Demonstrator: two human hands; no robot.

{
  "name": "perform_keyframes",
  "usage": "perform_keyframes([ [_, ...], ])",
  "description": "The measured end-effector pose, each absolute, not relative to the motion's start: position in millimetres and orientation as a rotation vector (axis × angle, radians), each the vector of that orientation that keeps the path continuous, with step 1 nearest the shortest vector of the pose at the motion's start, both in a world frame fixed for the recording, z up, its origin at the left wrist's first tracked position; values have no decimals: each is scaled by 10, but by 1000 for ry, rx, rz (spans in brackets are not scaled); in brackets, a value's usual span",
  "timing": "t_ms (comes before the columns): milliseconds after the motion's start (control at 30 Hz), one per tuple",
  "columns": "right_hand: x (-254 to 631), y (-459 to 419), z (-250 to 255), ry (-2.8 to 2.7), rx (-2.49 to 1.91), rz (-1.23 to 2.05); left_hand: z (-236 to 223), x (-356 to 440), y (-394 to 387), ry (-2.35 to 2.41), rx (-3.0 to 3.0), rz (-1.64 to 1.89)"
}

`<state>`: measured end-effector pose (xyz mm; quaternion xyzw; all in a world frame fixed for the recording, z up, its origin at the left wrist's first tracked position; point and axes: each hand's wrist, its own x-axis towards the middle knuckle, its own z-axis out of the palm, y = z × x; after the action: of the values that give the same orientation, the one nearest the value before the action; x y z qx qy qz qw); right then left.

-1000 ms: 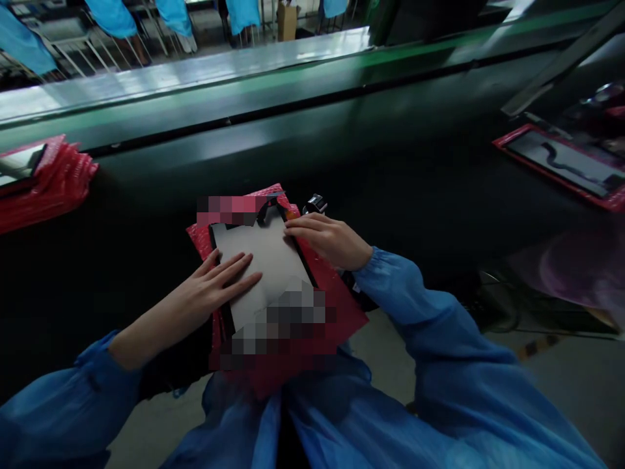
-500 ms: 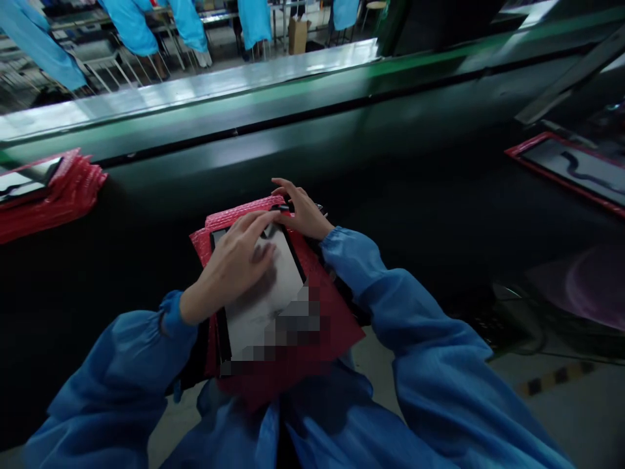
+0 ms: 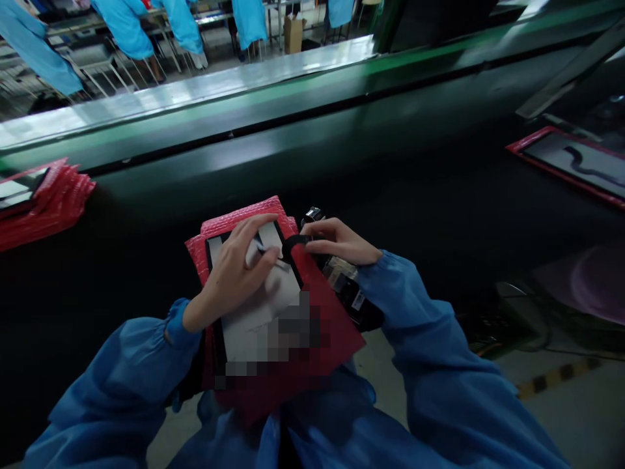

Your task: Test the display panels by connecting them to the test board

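Note:
A flat panel (image 3: 244,329) with a pale grey back and black edges lies before me on red bubble-wrap sheets (image 3: 239,216). Across its upper part rests my left hand (image 3: 234,267), fingers stretched and thumb apart, touching the surface. Between finger and thumb, my right hand (image 3: 342,241) pinches a dark flexible strip (image 3: 295,242) at the panel's upper right edge. Whether that strip is tape or a ribbon cable I cannot tell. Small black and metallic items (image 3: 351,293) sit under and beside my right wrist. The panel's lower right corner is blurred out.
To the left is a stack of red bubble-wrap bags (image 3: 58,202) with a panel on top. Another panel (image 3: 576,159) in red wrap lies at the far right. A green ledge (image 3: 234,140) runs behind the dark work surface (image 3: 430,189). Beyond it, people in blue gowns (image 3: 129,29) are visible.
My right hand has moved right and slightly down from the panel's top corner, the dark strip now stretched in its pinch. My left hand has stayed on the panel, nearly still.

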<state>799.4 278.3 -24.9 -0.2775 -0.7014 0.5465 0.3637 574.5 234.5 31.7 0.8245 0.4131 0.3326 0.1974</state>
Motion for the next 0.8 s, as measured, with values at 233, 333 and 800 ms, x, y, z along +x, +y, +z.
perform_keyframes([
  [233, 8053, 2490, -225, -1913, -740, 1312, 226, 5925, 2399, 1102, 2242, 675],
  [333, 8047, 2464, -269, -1898, -755, 1297, 208, 5939, 2409, 1127, 2203, 645],
  [800, 7885, 2439, -442, -1967, -793, 1025, 106, 5933, 2434, 1103, 2197, 475],
])
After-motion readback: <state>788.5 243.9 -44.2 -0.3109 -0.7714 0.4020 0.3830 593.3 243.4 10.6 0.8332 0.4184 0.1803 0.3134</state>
